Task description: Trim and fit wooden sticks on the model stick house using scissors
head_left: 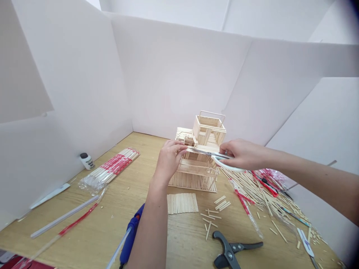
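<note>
My right hand grips a pair of scissors by the white handles, with the blades pointing left. My left hand pinches a thin wooden stick between thumb and fingertips, right at the blade tips. Whether the blades touch the stick is too small to tell. Behind both hands stands a model house built of wooden sticks, with a railed upper box and a slatted base; my hands and the scissors cover part of its middle. Below it on the table lies a flat panel of sticks set side by side.
Short cut sticks lie near the panel. Grey-handled pliers and a blue glue gun are in front. Bagged sticks and a small bottle sit left. Loose long sticks spread at right. White boards wall the table.
</note>
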